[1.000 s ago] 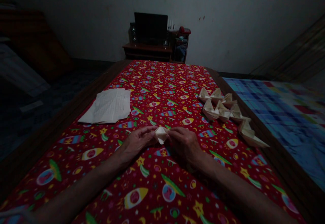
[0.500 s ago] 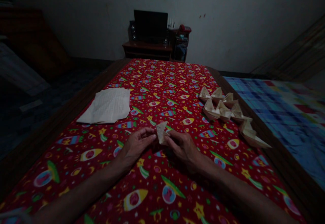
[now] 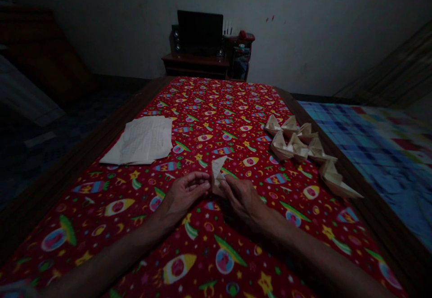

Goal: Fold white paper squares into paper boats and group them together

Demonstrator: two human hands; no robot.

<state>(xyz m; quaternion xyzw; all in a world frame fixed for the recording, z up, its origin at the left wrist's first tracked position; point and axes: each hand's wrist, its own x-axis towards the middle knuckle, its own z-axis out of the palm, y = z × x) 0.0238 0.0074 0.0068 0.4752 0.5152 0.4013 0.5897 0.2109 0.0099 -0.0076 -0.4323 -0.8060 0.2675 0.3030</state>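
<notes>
A small folded paper piece (image 3: 217,172) stands between my two hands, one pointed corner rising at its top. My right hand (image 3: 245,199) pinches its right side between thumb and fingers. My left hand (image 3: 187,193) is at the paper's left edge with its fingers loosely curved and the thumb a little apart; whether the fingertips touch the paper is hard to tell in the dim light. Several folded paper pieces with raised points (image 3: 299,147) sit in rows on the right. On the left lies a stack of printed paper sheets (image 3: 141,140).
Under everything is a red patterned cloth (image 3: 182,232) on a table with a dark wooden edge (image 3: 374,219). Beyond its far end stand a black monitor (image 3: 200,32) and a red telephone (image 3: 246,36). A blue checked cover (image 3: 357,131) lies to the right.
The folded paper has turned, and its upper point now leans farther right. My left fingertips have moved slightly right along with it. The right hand keeps its hold.
</notes>
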